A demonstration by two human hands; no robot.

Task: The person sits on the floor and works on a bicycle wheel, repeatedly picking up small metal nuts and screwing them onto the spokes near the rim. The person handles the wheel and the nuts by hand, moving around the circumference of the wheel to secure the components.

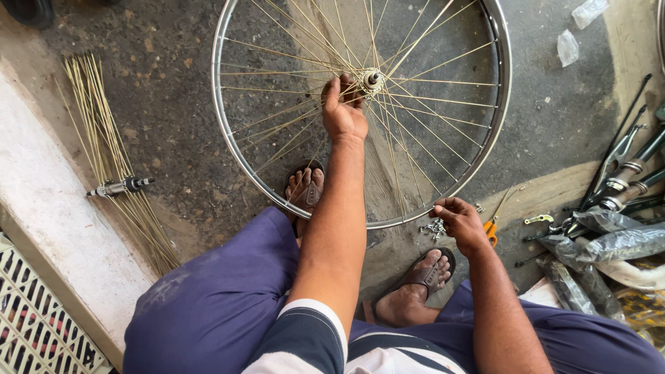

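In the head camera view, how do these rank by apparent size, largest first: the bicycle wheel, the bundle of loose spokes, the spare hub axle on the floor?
1. Bicycle wheel, clearly largest.
2. Bundle of loose spokes.
3. Spare hub axle, lying across the spokes, smallest.

Soft even daylight, sharp focus — faint shadows

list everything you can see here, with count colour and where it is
bicycle wheel: one, silver rim, thin spokes, flat on the ground, centre
hub: one, silver, wheel middle
loose spokes: a bundle, pale gold, ground at left
axle part: one, grey, lying across the bundle
small metal bits: a little pile, silver, by the near rim
bike parts and tools: several, dark and silver, right edge
plastic bags: two, clear, top right
sandals: two, brown, on the feet
left hand: on spokes beside the hub
right hand: at the near rim
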